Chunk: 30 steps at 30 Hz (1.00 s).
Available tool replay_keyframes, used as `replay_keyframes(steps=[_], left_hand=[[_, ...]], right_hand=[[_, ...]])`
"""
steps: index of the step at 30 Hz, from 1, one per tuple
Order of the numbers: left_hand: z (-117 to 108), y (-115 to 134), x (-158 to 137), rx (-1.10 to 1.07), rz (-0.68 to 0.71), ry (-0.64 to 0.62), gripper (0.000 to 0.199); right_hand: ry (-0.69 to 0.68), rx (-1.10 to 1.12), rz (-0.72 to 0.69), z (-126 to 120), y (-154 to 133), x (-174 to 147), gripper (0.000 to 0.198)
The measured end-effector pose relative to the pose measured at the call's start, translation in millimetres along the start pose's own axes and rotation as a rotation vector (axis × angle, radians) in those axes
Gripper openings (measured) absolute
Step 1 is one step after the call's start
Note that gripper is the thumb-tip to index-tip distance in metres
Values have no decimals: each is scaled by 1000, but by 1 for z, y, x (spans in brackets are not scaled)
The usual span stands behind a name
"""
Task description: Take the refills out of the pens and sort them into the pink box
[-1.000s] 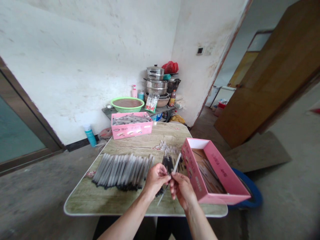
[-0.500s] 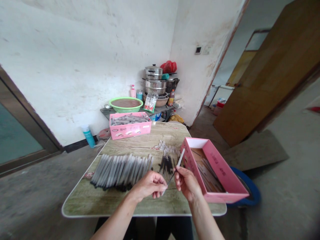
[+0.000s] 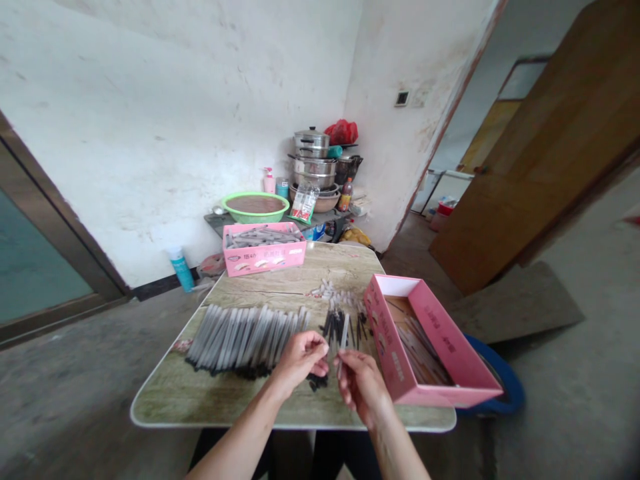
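My right hand (image 3: 364,387) pinches the lower end of a translucent white pen barrel (image 3: 345,330), which stands nearly upright. Just left of it is my left hand (image 3: 300,360), thumb and fingers pressed together; what they hold, if anything, is too small to make out. A long row of translucent pens (image 3: 245,337) with black ends lies side by side to the left. Beyond my hands are thin black pen parts (image 3: 331,323) and a scatter of small whitish pieces (image 3: 340,295). A few small black pieces (image 3: 317,382) lie below my left hand.
A pink box (image 3: 425,347) at the table's right holds long thin sticks. Another pink box (image 3: 265,257), full of pens, stands at the back left edge of the wood-patterned table (image 3: 210,413). Behind are a green basin (image 3: 256,217) and stacked pots (image 3: 313,163).
The barrel in my right hand has gone from tilted to nearly upright, and that hand has shifted lower and left. My left hand has moved slightly up, away from the thin dark rod between both hands.
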<state>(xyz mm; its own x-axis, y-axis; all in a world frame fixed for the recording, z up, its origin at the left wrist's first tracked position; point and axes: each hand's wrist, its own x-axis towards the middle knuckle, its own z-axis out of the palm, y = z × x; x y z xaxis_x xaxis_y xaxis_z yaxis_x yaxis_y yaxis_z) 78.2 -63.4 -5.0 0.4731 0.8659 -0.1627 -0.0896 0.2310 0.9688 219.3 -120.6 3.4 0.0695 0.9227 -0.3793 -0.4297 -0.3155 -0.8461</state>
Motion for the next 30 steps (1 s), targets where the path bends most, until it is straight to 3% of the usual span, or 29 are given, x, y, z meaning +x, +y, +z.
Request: replay_keyframes(steps=[3,8,10,14,19,24,30], left_hand=[[1,-1,7,-160,1,6,38],[4,4,17,-641,-214,27,18],[1,10,21,-782,-250,100,8],[-9,19,23,-932,-280,160,27],[-10,18,19,-998,-281,226,26],[-6,14,17,-965,-196,343,19],[-5,14,16,-928,-156,379,15]], right_hand=[[-76,0,75,8,1,-11,34],[-189,-46,108,15,1,-24,41],[-159,-195,25,6,0,-21,48],[119,-705,-315,-19,9,-9,39],[179,-967,-432,-26,34,-2,19],[209,-1193,-432,-14,51,2,16],[218,-1394,-388,-8,50,11,17]])
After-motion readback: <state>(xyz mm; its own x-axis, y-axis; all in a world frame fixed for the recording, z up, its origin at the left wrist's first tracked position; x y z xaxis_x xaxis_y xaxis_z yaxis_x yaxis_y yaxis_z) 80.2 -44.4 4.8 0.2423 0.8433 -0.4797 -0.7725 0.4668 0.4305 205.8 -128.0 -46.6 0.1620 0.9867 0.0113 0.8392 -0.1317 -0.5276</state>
